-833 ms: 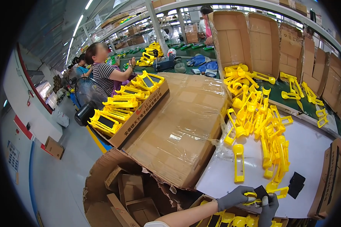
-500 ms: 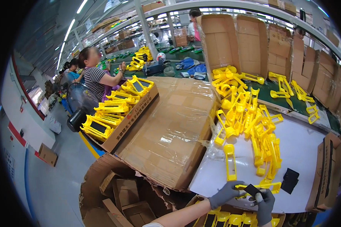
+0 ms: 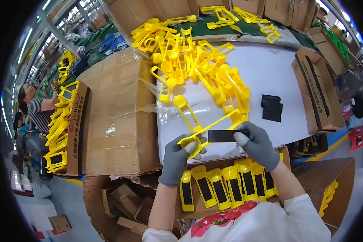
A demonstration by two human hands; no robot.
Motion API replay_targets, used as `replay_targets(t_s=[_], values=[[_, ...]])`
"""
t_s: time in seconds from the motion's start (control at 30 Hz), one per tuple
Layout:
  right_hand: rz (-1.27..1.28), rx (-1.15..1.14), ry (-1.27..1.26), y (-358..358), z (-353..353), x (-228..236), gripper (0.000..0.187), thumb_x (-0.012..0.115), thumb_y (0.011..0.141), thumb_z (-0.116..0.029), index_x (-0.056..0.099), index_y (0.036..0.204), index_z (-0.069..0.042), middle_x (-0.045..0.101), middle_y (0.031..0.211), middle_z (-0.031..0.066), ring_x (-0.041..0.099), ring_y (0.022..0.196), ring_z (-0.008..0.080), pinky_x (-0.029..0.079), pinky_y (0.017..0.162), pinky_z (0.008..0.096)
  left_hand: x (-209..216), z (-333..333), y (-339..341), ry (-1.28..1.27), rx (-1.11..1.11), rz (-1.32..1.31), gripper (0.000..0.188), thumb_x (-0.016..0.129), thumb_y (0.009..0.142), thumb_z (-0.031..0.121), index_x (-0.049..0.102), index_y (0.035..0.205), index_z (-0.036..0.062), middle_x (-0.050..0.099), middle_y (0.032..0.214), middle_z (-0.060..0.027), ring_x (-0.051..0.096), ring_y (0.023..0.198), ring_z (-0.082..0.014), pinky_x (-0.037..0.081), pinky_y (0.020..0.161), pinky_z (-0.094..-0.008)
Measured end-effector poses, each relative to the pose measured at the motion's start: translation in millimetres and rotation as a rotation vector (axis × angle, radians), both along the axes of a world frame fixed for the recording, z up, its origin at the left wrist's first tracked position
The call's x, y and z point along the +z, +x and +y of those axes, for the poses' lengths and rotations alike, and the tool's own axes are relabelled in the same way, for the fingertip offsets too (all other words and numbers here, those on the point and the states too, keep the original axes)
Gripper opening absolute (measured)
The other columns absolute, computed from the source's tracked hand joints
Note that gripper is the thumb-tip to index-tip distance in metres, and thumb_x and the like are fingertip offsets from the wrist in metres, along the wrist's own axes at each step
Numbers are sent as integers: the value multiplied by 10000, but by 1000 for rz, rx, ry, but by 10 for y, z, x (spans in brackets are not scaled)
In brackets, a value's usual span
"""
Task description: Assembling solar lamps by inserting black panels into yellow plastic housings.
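In my gloved left hand [image 3: 180, 153], closed round one end, is a yellow plastic frame [image 3: 217, 121] that slants up to the right. A thin black rectangular panel [image 3: 221, 136] is pinched between the thumb and fingers of my gloved right hand [image 3: 256, 143], close beside the frame's opening. Just beyond my hands, a pile of similar yellow frames [image 3: 205, 72] covers the white work surface [image 3: 270, 64]. One loose frame [image 3: 185, 111] lies nearer my left hand. A small stack of black panels [image 3: 271, 108] rests right of the pile.
Below my hands, an open carton [image 3: 284, 155] holds a row of yellow frames fitted with black panels. At left stand a large taped carton [image 3: 113, 117] and a tray box [image 3: 77, 133] of yellow pieces. A cardboard box [image 3: 318, 92] sits at right. A co-worker [image 3: 40, 105] stands far left.
My view has swung right and down. The black panel, earlier tilted over the frame, now lies level beside it in my right hand. My left hand still grips the frame, now raised at a slant.
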State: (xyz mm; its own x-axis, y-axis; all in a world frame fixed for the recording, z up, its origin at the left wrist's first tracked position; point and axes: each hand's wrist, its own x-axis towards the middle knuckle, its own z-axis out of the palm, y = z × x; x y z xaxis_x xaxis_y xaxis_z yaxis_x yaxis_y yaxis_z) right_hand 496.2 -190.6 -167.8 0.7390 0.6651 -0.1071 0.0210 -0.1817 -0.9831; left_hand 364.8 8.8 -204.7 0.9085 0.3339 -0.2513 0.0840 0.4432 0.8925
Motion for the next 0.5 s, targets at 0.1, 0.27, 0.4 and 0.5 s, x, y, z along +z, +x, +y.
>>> replay_targets(t_s=[0.1,0.27,0.4,0.5], values=[[-102,41,-119,-90,-24,20,154,622,891,-156,600,944,-13,588,659,12,532,556,51,432,524,214,20,-82,-114,-51,-4,69,314,601,886,99,587,1171,-32,662,1038,-131,687,830,-219,546,613,-249],[-141,110,-224,-115,-87,116,149,633,883,-140,606,942,-6,591,648,19,538,555,56,432,525,215,42,-194,-226,-73,11,77,264,586,872,55,585,1105,-69,649,978,-163,681,777,-242,543,582,-255],[-272,145,-243,-134,-115,177,143,631,883,-135,612,931,-2,591,635,24,537,548,62,425,516,219,103,-239,-254,-96,9,69,254,597,871,56,589,1089,-75,640,942,-157,664,756,-234,512,557,-254],[-291,139,-269,-143,-127,223,194,640,884,-223,637,934,-35,654,672,85,635,565,164,479,555,282,69,-210,-256,-117,-42,35,280,607,890,98,608,1124,-55,655,960,-120,673,785,-198,543,608,-248]])
